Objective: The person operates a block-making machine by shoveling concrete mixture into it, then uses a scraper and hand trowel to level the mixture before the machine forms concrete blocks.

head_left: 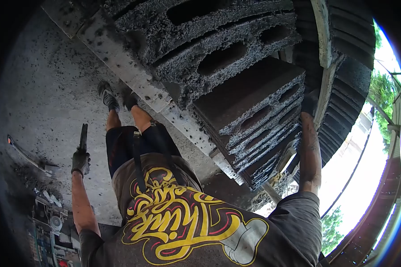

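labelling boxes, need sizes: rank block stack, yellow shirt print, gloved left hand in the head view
1. block stack
2. yellow shirt print, nearer the camera, so its lead over the hand is unsure
3. left hand, gripping a dark tool

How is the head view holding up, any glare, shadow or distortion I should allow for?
Head view: strong fisheye bending with a black vignette at the edges; the outdoor strip on the right is blown out white; the stacked grey hollow concrete blocks are shaded but sharp; the gloved left hand gripping a dark flat tool is evenly lit; the right hand at the blocks reads dark, grip unclear.
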The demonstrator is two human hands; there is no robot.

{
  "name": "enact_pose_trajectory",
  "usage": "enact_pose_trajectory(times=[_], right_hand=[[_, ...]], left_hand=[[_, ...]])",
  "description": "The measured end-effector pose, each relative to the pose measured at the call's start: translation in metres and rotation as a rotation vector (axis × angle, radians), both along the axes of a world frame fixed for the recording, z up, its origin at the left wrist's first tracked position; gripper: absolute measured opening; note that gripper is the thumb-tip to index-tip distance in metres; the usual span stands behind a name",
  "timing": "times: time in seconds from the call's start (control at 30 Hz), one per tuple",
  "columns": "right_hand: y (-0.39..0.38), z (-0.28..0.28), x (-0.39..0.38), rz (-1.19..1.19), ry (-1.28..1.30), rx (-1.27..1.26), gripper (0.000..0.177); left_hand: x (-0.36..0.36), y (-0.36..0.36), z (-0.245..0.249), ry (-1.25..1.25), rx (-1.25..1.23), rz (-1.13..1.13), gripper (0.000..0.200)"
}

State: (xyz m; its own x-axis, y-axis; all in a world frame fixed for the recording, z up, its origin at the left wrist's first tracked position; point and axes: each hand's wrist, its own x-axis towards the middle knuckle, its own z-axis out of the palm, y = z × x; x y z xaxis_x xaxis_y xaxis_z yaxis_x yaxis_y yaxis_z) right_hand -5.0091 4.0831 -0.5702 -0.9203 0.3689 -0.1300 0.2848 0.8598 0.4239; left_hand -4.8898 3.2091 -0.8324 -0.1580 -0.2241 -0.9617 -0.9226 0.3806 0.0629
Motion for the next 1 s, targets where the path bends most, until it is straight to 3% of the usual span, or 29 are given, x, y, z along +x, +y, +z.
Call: enact_pose_trajectory(times=[0.53, 0.77, 0.87, 1.0], right_hand=[[0.003, -0.02, -0.029, 0.059, 0.056, -0.098, 0.041], [-0.004, -0.003, -0.034, 0.1, 0.049, -0.289, 0.04], [-0.031, 0.022, -0.049, 0.104, -0.061, -0.299, 0.036], [-0.072, 0.041, -0.086, 0.065, -0.016, -0.377, 0.034]], left_hand=[[0.018, 0.006, 0.021, 0.006, -0.025, -0.004, 0.016], [0.012, 0.0, 0.032, 0.071, -0.037, 0.007, 0.017], [0.027, 0.001, 0.018, 0.091, -0.017, 0.081, 0.016], [0.048, 0.005, -0.001, 0.076, 0.032, 0.073, 0.022]])
